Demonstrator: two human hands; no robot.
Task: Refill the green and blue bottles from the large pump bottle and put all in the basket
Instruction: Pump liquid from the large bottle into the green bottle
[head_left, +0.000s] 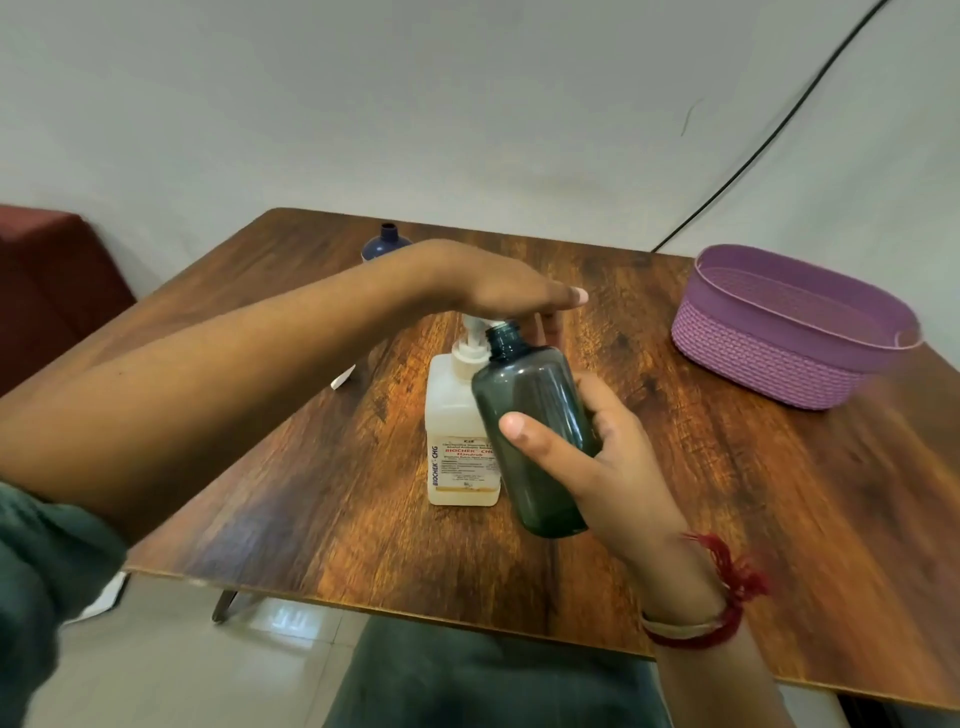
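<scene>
While the right hand (608, 467) grips the green bottle (530, 405), tilting its open neck to catch the nozzle, the left hand (498, 288) presses flat-fingered on the Biochek pump bottle (452, 426); the purple basket (753, 358) waits nearby.

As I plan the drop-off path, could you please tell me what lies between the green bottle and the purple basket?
Only bare wooden table up to the basket, seen in the head view; the right hand grips the green bottle.
</scene>
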